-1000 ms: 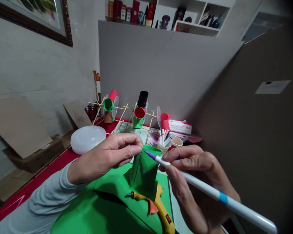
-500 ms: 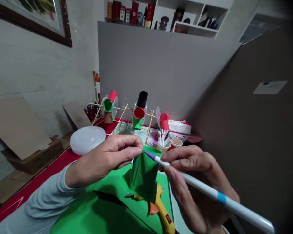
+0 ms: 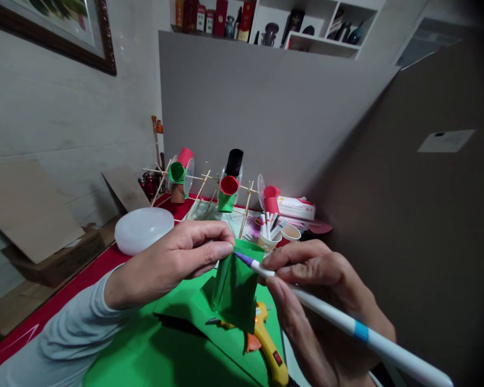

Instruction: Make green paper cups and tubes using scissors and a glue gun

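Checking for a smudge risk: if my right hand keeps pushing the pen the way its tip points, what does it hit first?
The right hand aims the pen left at the folded green paper; its tip seems already there, with the left hand's thumb next.

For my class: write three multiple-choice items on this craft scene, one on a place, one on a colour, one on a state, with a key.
1. Where does the glue gun lie?
A. On the green sheet, below the folded green paper
B. On the wall shelf
C. Inside the white bowl

2. What colour is the tip of the pen?
A. Red
B. Purple
C. Black

3. How is the folded green paper held?
A. It lies flat, untouched
B. It hangs from a stick
C. The left hand pinches its top edge

Key:
1 A: the yellow gun rests on the sheet under the paper.
2 B: the tip at the paper's top is purple.
3 C: thumb and fingers close on the top edge while the right hand holds the pen.
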### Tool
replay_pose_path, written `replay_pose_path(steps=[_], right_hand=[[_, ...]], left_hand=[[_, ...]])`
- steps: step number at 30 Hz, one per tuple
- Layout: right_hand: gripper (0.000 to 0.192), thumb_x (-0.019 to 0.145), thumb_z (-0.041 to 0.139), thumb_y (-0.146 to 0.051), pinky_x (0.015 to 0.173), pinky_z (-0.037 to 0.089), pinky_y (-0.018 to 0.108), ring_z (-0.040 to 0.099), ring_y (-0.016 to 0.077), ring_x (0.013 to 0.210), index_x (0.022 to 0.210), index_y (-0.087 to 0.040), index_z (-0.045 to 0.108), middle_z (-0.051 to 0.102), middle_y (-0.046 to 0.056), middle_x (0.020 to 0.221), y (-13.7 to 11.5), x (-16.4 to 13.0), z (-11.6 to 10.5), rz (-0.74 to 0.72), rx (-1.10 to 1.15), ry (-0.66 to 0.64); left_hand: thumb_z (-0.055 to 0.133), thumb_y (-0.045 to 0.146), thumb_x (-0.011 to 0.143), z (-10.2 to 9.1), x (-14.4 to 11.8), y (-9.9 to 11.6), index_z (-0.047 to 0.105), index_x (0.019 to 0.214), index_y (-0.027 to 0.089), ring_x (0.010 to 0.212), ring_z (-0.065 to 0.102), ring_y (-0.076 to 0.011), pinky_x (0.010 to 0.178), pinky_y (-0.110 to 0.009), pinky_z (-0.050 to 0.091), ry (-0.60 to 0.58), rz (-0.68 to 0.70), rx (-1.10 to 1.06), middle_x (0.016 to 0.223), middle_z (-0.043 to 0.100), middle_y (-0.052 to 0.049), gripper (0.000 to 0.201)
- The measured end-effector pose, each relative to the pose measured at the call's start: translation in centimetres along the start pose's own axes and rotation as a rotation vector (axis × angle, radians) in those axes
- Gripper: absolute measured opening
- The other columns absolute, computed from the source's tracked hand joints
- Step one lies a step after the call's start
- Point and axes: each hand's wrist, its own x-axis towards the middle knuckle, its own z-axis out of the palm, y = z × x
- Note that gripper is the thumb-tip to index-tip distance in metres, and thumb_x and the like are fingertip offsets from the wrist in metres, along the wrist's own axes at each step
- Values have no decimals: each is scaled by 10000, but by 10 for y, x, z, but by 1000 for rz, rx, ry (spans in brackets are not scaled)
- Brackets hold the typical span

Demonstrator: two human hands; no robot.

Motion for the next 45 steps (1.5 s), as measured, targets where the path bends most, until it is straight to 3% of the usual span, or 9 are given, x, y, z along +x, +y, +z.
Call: replay_pose_path(steps=[10,19,26,35,45], right_hand=[[270,778,661,24,595,547,294,680,193,795,888,-216,607,682,37,880,-1,0,-1,16,0,28],[253,795,663,12,599,555,289,679,166,774,888,-214,599,685,19,897,-3,2,-4,18,-6,-38],[257,790,654,22,593,540,292,677,167,777,883,-213,608,692,19,882,-3,2,-4,1,-35,13],[265,789,651,35,627,555,301,683,162,772,890,-206,605,687,24,885,-5,4,-8,2,-22,-60],[251,794,654,39,620,549,296,674,154,757,873,-196,616,694,25,871,-4,4,-9,-10,-16,-19]], left_hand=[[567,390,972,-1,0,-3,567,801,175,496,257,-43,418,-163,188,-16,4,-53,592,336,90,275],[591,453,949,0,-1,-3,574,819,177,515,275,-54,428,-168,204,-4,0,-58,597,344,85,306],[589,447,951,0,-1,-3,580,818,175,521,271,-58,431,-180,194,-10,-11,-63,605,337,81,302],[610,462,935,-2,-3,-1,582,817,175,498,244,-54,420,-191,162,9,-51,-72,588,327,84,311],[599,455,946,-4,-3,-5,561,815,180,491,224,-54,422,-179,152,-15,-51,-113,567,306,93,307]])
